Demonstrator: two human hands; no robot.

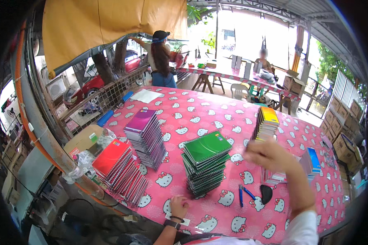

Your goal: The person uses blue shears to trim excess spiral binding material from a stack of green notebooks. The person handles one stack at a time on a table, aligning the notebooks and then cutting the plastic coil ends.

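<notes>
Head view: right hand (268, 154), blurred, perhaps touches upright yellow notebook stack (265, 122).

Pink cartoon-cat-patterned table (200, 110). Stack of red spiral notebooks (118, 169) and stack of purple spiral notebooks (146, 136). Blue pens (244, 194), near edge.

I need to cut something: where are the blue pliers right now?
In the head view, the blue pliers lie on the pink tablecloth just right of the green notebook stack, beside a black pouch, below the raised right hand.
</notes>
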